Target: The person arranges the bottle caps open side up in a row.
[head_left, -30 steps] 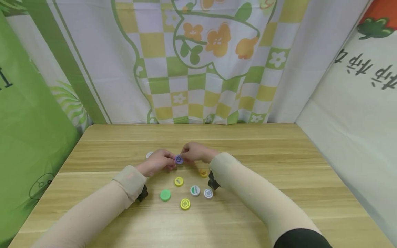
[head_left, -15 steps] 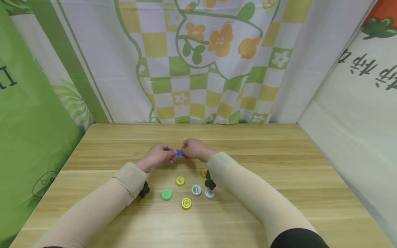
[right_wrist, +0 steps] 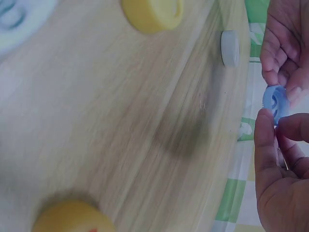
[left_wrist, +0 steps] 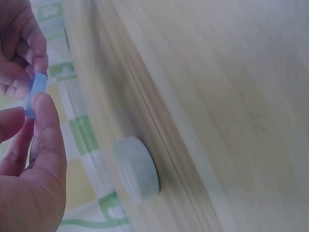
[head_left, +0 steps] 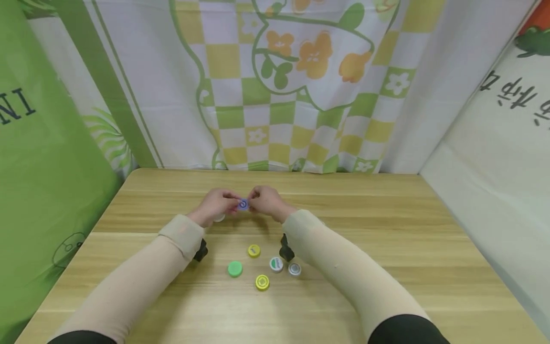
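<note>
A blue-purple bottle cap [head_left: 243,204] is held up off the table between both hands, with a dark mark on its face. My left hand [head_left: 216,205] pinches its left edge between thumb and fingers. On the opposite edge, the fingertips of my right hand [head_left: 267,202] grip it too. The right wrist view shows the blue cap [right_wrist: 275,104] nearly edge-on, with its ridged rim and hollow side. Below my left hand a white cap [left_wrist: 137,169] lies on the table, mostly covered by that hand in the head view.
Nearer me on the wooden table [head_left: 343,296] lie a green cap [head_left: 235,269], yellow caps [head_left: 254,251], a white-and-green cap [head_left: 276,264] and a grey-white cap [head_left: 294,269]. An orange cap [right_wrist: 72,220] shows in the right wrist view. A patterned curtain [head_left: 301,119] hangs behind.
Both hands have moved farther away from me, toward the table's back edge, carrying the blue-purple bottle cap. The right forearm now covers the orange cap in the head view. The head view has shifted slightly.
</note>
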`<state>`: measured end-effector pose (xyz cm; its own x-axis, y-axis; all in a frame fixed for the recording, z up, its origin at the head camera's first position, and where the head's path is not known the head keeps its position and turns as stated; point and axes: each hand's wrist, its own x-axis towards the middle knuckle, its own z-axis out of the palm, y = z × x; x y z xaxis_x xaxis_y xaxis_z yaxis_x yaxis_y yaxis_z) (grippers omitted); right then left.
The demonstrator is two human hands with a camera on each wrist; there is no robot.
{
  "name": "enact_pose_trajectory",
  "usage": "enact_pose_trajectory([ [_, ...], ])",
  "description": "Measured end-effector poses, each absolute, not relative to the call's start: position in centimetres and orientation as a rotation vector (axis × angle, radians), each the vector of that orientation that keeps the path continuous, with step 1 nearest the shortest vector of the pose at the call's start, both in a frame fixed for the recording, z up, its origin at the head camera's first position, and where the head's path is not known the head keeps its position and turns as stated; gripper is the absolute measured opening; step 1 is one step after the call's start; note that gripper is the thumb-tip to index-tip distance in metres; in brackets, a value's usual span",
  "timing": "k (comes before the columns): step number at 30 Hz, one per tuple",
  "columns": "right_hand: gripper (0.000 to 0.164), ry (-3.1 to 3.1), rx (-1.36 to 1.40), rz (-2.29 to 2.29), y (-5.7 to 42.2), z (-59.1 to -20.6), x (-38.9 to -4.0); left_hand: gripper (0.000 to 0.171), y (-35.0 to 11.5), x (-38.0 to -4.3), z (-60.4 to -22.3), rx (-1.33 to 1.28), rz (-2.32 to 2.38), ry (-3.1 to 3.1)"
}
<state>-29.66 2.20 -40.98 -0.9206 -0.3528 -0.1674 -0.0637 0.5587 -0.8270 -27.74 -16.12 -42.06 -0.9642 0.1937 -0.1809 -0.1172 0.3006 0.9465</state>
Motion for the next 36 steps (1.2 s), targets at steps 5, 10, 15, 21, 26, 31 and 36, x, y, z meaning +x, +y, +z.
enact_pose_trajectory([
  [5,0.009,2.397,-0.301,-1.393,1.6,-41.2,-29.8,0.022,-16.8,-28.1,-42.2,0.049,1.689,2.33],
  [10,0.01,2.355,-0.236,-1.456,1.1,-41.7,-29.9,0.021,-17.1,-28.6,-42.4,0.032,1.625,2.376],
  [15,0.008,2.396,-0.168,-1.418,0.7,-42.0,-29.8,0.026,-17.1,-28.9,-42.3,0.059,1.526,2.412],
  [21,0.006,2.368,-0.132,-1.439,0.2,-42.4,-29.7,0.031,-17.4,-29.0,-42.4,0.042,1.53,2.353],
  [26,0.008,2.339,-0.118,-1.446,0.0,-42.7,-29.5,0.033,-17.8,-28.8,-42.4,0.039,1.532,2.296],
  [31,0.009,2.3,-0.104,-1.464,-0.3,-43.1,-29.5,0.031,-18.1,-28.7,-42.1,0.022,1.531,2.248],
  [36,0.01,2.271,-0.084,-1.458,-0.6,-43.7,-29.7,0.036,-18.3,-28.6,-42.1,0.017,1.501,2.248],
])
